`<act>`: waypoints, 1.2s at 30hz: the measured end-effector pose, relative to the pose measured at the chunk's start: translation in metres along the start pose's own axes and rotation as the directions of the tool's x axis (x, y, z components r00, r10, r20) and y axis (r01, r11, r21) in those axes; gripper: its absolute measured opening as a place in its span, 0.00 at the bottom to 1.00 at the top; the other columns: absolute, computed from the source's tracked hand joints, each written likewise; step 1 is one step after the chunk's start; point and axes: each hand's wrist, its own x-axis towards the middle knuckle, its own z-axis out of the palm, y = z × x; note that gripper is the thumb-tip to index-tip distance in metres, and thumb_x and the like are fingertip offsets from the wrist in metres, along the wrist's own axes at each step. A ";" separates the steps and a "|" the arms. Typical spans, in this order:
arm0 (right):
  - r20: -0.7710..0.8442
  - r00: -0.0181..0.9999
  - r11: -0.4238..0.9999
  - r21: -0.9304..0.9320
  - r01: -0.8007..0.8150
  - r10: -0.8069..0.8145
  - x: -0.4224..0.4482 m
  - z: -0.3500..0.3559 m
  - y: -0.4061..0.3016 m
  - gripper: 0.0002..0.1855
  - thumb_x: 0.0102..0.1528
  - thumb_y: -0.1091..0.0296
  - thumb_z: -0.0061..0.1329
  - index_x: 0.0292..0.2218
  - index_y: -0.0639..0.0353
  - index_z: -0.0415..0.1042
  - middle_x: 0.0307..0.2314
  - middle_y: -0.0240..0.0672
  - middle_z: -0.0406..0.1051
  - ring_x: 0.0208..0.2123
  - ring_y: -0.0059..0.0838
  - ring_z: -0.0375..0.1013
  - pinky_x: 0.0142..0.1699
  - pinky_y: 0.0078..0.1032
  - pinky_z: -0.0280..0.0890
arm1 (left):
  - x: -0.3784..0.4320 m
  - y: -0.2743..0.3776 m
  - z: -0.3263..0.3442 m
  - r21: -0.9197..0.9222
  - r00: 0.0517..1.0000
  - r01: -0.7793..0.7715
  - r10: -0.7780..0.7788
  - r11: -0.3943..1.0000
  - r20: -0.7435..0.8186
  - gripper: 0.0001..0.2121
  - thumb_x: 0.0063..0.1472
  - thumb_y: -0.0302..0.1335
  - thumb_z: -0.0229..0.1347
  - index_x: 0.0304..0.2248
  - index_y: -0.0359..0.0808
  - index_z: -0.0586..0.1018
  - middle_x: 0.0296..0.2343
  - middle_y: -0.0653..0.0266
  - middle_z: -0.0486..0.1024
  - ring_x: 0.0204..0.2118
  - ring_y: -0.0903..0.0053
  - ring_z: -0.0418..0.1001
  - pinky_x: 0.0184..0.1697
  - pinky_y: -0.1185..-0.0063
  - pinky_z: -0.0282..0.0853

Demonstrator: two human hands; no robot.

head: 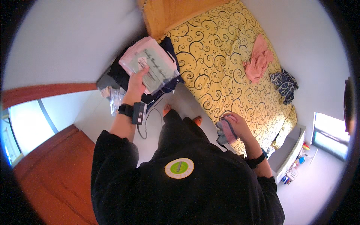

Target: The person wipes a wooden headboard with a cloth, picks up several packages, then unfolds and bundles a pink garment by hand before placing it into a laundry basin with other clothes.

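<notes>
My left hand [137, 82] grips a stack of flat pink packets [157, 66] in clear plastic. Its thumb lies across the top packet, which bears writing. Beneath the stack, dark clothing [118, 70] lies in a heap by the wall. At the near side of the bed, my right hand [237, 125] has its fingers closed around a small bunched pink and grey fabric item [227, 131], whose exact kind I cannot tell. A clear plastic bag [114, 101] is beside my left wrist, which wears a black strap with a small box.
A bed with a yellow, swirl-patterned cover [208, 53] stretches along the right, below a wooden headboard [177, 12]. On it lie a salmon cloth [257, 63] and a dark patterned cloth [284, 85]. Grey floor [182, 95] separates the bed from the heap. Reddish-brown wooden furniture [56, 174] stands lower left.
</notes>
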 end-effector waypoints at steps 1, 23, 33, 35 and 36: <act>-0.031 0.998 0.998 0.035 -0.051 0.052 -0.007 -0.002 0.005 0.12 0.53 0.65 0.47 0.36 0.62 0.70 0.31 0.35 0.72 0.35 0.25 0.70 0.42 0.19 0.63 | 0.013 0.003 0.001 0.008 1.000 0.010 -0.010 1.000 0.013 0.18 0.53 0.22 0.54 0.45 0.32 0.67 0.40 0.59 0.70 0.41 0.68 0.70 0.42 0.71 0.69; -0.132 0.952 0.937 0.258 -0.237 0.278 -0.055 -0.003 0.047 0.12 0.54 0.64 0.45 0.38 0.61 0.70 0.29 0.35 0.73 0.33 0.23 0.70 0.40 0.21 0.64 | 0.114 -0.085 -0.118 0.983 0.832 -0.065 0.535 -0.169 0.147 0.34 0.50 0.31 0.56 0.54 0.35 0.53 0.52 0.42 0.52 0.53 0.50 0.54 0.56 0.66 0.52; -0.080 0.938 0.900 0.318 -0.297 0.338 -0.052 0.002 0.038 0.11 0.54 0.66 0.45 0.37 0.63 0.70 0.29 0.34 0.72 0.33 0.19 0.69 0.40 0.17 0.64 | 0.099 -0.071 -0.121 0.837 0.774 0.526 0.323 0.150 -0.544 0.30 0.37 0.39 0.65 0.39 0.29 0.71 0.35 0.50 0.71 0.39 0.61 0.70 0.43 0.74 0.67; -0.076 0.945 0.911 0.301 -0.282 0.318 -0.049 0.002 0.031 0.11 0.54 0.66 0.45 0.37 0.63 0.70 0.29 0.34 0.72 0.33 0.19 0.69 0.40 0.18 0.64 | 0.089 -0.078 -0.122 0.874 0.767 0.461 0.426 0.154 -0.480 0.22 0.45 0.40 0.59 0.36 0.32 0.74 0.32 0.54 0.75 0.37 0.64 0.72 0.35 0.69 0.66; -0.075 0.952 0.920 0.291 -0.262 0.295 -0.046 0.002 0.028 0.12 0.54 0.65 0.45 0.37 0.63 0.70 0.29 0.33 0.72 0.33 0.20 0.69 0.40 0.18 0.64 | 0.097 -0.089 -0.140 0.845 0.797 0.295 0.374 0.446 -0.475 0.18 0.47 0.36 0.58 0.36 0.33 0.73 0.31 0.57 0.74 0.36 0.66 0.72 0.37 0.71 0.66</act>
